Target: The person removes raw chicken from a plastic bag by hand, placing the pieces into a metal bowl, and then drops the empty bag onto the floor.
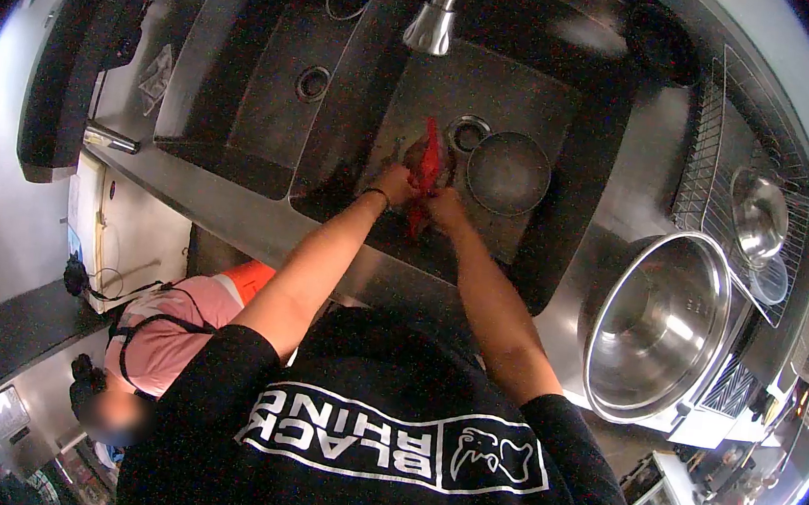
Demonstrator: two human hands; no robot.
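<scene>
Both my hands are low in the right sink basin (578,103), close together. My left hand (396,185), with a dark band at its wrist, is closed on the left side of a long, narrow, bright red item (429,147). On its right side my right hand (444,207) grips the same red item with curled fingers. Around the red item's upper part shows a brownish rounded shape, too dim to name. Just right of my hands a round, shallow metal vessel (508,173) sits on the basin floor, beside the drain (468,133).
A spray faucet (432,31) hangs over the basin. The left basin (244,88) adjoins it. On the right stand a large steel bowl (658,328) and a wire rack (725,109) with a smaller metal bowl (758,216). Behind me at left is a person in pink (169,331).
</scene>
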